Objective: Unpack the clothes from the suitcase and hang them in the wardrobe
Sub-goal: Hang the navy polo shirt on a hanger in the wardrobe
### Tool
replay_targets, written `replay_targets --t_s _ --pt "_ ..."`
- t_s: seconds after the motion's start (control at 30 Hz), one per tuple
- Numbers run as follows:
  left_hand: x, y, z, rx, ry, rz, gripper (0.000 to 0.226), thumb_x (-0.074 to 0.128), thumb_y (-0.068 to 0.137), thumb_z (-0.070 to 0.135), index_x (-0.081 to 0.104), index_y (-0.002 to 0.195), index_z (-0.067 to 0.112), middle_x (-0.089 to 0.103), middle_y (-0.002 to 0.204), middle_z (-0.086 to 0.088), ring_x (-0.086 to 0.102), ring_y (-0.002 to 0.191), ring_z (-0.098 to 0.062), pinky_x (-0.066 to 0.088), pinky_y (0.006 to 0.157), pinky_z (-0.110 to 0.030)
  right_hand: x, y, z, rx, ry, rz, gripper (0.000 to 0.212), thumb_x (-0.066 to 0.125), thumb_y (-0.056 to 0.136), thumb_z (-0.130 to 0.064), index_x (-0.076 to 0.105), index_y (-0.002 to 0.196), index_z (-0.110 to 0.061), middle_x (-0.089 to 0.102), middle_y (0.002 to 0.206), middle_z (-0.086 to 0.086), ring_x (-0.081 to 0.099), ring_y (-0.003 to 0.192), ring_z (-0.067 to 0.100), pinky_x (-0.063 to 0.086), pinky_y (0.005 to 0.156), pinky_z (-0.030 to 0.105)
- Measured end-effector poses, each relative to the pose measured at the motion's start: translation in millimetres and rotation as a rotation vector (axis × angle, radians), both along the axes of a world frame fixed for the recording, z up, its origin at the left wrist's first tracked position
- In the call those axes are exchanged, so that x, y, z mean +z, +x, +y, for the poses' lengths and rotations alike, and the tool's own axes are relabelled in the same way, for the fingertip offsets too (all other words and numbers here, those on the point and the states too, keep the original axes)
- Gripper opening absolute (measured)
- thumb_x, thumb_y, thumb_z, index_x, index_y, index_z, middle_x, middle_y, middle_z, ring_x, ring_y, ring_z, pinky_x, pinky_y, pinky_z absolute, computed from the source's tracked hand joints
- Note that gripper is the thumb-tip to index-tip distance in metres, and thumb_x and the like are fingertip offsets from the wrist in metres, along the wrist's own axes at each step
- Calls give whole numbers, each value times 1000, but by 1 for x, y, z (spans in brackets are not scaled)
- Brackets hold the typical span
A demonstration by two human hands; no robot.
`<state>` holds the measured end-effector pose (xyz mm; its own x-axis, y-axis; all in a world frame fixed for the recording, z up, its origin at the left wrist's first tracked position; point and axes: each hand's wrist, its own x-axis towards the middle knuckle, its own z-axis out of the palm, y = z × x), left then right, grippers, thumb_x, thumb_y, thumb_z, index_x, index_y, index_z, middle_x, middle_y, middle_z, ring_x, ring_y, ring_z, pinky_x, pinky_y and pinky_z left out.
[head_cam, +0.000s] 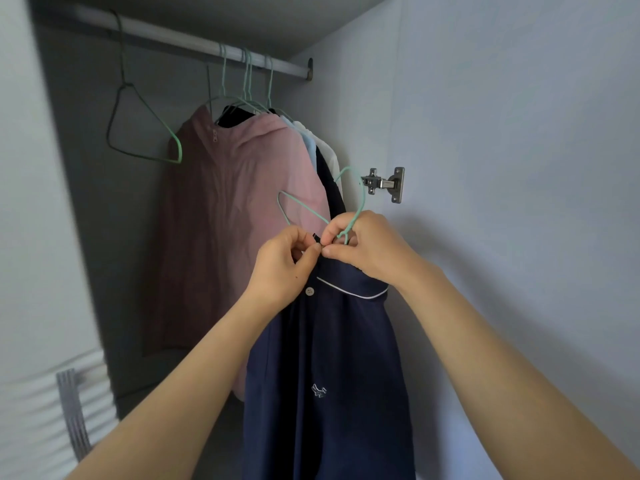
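The navy shirt (329, 358) hangs in front of the open wardrobe (485, 133), draped on a mint-green wire hanger (362, 197) that is held in the air, well below the rail (194, 43) and not hooked on it. Both hands meet at the shirt's collar. The left hand (284, 261) has its fingers curled, and thumb and forefinger pinch the collar edge at the top of the button strip. The right hand (367, 251) is clenched around the neck of the hanger, just under its hook, with the thumb pressing on the collar fabric, almost touching the left thumb.

The shirt has white piping (356, 295) along the collar and a pale button (309, 291) just below the left hand. Lower on the chest sits a small white stitched emblem (318, 390) shaped like an animal; it is too small to tell any lettering.

On the rail hang several more mint hangers carrying a pink garment (235, 209), a light blue one (310, 140) and a white one (329, 150), packed close together behind the held shirt. An empty hanger (177, 143) hangs apart to their left. A metal door hinge (384, 183) is fixed to the right wall, just beside the held hanger's hook. At the lower left is a blurred white ribbed surface with a grey strap (72, 410).
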<state>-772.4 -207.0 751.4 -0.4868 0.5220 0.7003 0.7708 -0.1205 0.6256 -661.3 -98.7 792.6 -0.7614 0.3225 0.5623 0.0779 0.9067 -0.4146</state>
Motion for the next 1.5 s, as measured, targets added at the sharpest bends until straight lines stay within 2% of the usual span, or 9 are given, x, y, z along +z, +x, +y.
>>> replay_targets --t_s 0.2,0.5,0.7,0.9,1.07,1.17,1.33,1.4,1.5 --pt "-2 1 -2 16 -104 66 7 58 92 14 56 85 15 59 76 5 54 70 -12 39 61 -9 -2 2 -3 -9 19 -71 7 67 85 -19 63 80 -22 58 70 -8 50 60 3 44 62 19" --pt "1 4 -10 -132 -72 -385 15 67 84 5 59 85 18 64 72 0 56 65 -8 45 60 -13 -13 0 -17 -39 96 -45 10 57 89 -13 63 82 -17 49 59 -11 44 51 2 36 50 10" --pt "0 8 -15 0 43 -318 36 72 80 4 42 82 23 62 64 3 54 72 -6 40 70 -17 -16 0 -20 12 19 23 12 59 89 -12 68 84 -17 55 61 -10 46 50 3 37 53 10" --pt "0 10 -19 -42 92 -243 28 73 80 11 47 84 21 68 64 7 50 57 -2 40 64 -12 -21 0 -13 51 -105 134 19 64 85 -8 61 82 -27 61 77 -6 54 64 5 42 66 18" --pt "5 1 -24 -140 173 -443 12 59 87 4 58 83 16 63 55 5 54 50 -5 43 58 -21 -17 5 -7 77 -246 231 27 65 87 -13 55 109 -23 66 78 2 62 69 8 47 67 20" --pt "-1 -15 -26 -26 84 -326 11 71 83 15 60 83 18 61 62 6 54 59 -8 46 68 -26 -14 11 -4 31 -259 248 26 64 89 -20 57 114 -17 66 64 -3 59 59 -1 42 63 14" --pt "-9 -34 -29 255 -275 -93 64 86 61 42 53 112 20 45 112 3 46 104 -12 41 89 -25 -10 19 -3 6 -210 318 11 60 92 -26 66 91 -17 55 50 -6 52 44 -1 39 51 8" --pt "-13 -43 -26 332 -379 5 46 80 68 32 57 105 15 47 117 -5 44 114 -23 37 91 -30 -10 21 -5 31 -227 350 14 58 93 -27 67 95 -17 52 47 -7 50 42 1 38 50 8" --pt "-15 -48 -21 320 -310 4 12 60 85 17 57 85 5 55 94 -9 50 97 -26 34 75 -27 -11 25 -6 79 -234 384 20 50 97 -26 68 99 -18 52 49 -5 47 45 2 38 52 10"
